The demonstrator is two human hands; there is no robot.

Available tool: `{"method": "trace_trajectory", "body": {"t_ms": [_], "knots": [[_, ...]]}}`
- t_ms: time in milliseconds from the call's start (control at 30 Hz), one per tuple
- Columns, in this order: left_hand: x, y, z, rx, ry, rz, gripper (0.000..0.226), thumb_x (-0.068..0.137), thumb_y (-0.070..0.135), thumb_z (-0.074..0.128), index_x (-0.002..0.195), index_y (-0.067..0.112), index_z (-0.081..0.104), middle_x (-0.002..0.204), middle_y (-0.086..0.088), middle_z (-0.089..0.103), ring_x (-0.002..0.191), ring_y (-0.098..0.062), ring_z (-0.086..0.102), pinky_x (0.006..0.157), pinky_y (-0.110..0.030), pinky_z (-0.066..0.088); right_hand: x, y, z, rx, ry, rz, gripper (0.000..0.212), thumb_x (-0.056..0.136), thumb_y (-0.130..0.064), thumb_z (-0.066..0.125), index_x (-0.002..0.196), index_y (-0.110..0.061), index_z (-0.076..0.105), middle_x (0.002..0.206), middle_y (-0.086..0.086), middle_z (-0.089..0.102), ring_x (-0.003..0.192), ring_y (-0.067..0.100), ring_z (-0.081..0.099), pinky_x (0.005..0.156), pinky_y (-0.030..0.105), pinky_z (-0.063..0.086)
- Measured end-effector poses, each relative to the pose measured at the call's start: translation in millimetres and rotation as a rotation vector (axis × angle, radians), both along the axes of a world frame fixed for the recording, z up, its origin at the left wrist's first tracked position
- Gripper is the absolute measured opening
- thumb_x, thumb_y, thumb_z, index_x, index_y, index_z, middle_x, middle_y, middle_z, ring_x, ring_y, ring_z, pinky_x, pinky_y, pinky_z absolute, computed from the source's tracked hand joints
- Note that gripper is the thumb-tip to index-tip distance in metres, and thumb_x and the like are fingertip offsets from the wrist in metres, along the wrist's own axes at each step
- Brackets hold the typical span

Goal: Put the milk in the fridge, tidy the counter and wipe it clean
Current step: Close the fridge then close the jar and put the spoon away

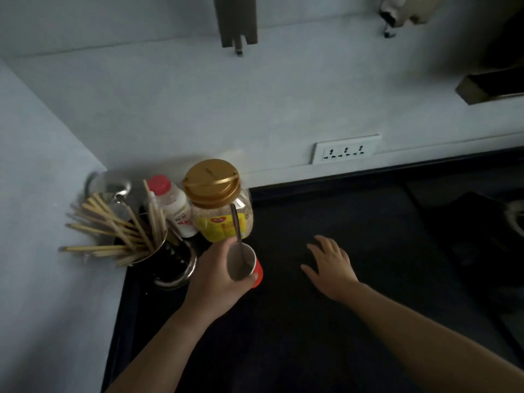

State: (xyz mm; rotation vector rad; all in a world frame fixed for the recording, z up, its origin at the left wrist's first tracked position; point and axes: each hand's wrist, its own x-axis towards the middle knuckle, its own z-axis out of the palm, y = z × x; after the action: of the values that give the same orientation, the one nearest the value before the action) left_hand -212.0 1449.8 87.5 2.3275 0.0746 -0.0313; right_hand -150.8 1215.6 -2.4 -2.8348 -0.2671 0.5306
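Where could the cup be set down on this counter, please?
The counter is bare from the jar rightward to the stove, around the right hand, and along the near edge. The left corner is crowded: chopstick holder, bottle, jar, beside the left hand holding the cup.

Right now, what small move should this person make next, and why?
Probably carry the red cup away from the counter: the left hand grips it, spoon inside, while the right hand is open and holds nothing.
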Motion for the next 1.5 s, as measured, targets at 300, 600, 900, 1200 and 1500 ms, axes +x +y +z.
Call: {"method": "trace_trajectory", "body": {"t_ms": [300, 600, 900, 1200, 1500], "knots": [[54.4, -35.9, -18.4, 0.11, -0.016, -0.078, 0.07, 0.068, 0.036, 0.076, 0.129, 0.023, 0.044, 0.116, 0.011, 0.047, 0.111, -0.006, 0.045, 0.085, -0.017, 0.034, -20.5, -17.3, -41.2, -0.032, -0.101, -0.014, 0.065, 0.093, -0.056, 0.022, 0.147, -0.029, 0.0, 0.158, -0.004, -0.008, 0.137, 0.011, -0.02, 0.112, 0.038, -0.013], [111.2, -66.5, -52.5, 0.207, -0.044, -0.015, 0.061, 0.066, 0.038, 0.077, 0.117, 0.022, 0.05, 0.112, 0.003, 0.057, 0.106, -0.015, 0.053, 0.084, -0.03, 0.051, -16.5, -21.3, -47.3, -0.01, -0.123, -0.004, 0.066, 0.088, -0.06, 0.017, 0.147, -0.031, 0.005, 0.158, -0.005, -0.004, 0.139, 0.012, -0.017, 0.112, 0.039, -0.012], [134.5, -75.5, -61.4, 0.243, -0.029, 0.026, 0.071, 0.065, 0.038, 0.079, 0.125, 0.015, 0.047, 0.121, -0.004, 0.053, 0.112, -0.02, 0.051, 0.086, -0.032, 0.049, -15.9, -22.1, -53.6, 0.021, -0.151, -0.028, 0.063, 0.09, -0.06, 0.024, 0.146, -0.032, 0.016, 0.157, -0.007, 0.005, 0.142, 0.013, -0.006, 0.116, 0.038, -0.009], [139.9, -80.0, -63.2, 0.272, 0.022, 0.057, 0.09, 0.068, 0.044, 0.076, 0.138, 0.01, 0.03, 0.139, -0.009, 0.041, 0.128, -0.024, 0.039, 0.097, -0.034, 0.04, -15.1, -24.2, -53.3, 0.03, -0.155, -0.019, 0.065, 0.088, -0.061, 0.019, 0.146, -0.032, 0.014, 0.158, -0.005, 0.006, 0.143, 0.014, -0.004, 0.115, 0.041, -0.003], [56.6, -45.6, -79.3, 0.273, -0.029, -0.018, 0.079, 0.082, 0.039, 0.064, 0.144, 0.011, 0.025, 0.15, -0.01, 0.031, 0.14, -0.022, 0.027, 0.111, -0.034, 0.031, 3.1, -13.6, -24.6, 0.259, -0.129, -0.107, 0.054, 0.091, -0.046, 0.045, 0.141, -0.029, 0.032, 0.155, -0.002, 0.02, 0.143, 0.016, 0.012, 0.114, 0.035, 0.013]]}}
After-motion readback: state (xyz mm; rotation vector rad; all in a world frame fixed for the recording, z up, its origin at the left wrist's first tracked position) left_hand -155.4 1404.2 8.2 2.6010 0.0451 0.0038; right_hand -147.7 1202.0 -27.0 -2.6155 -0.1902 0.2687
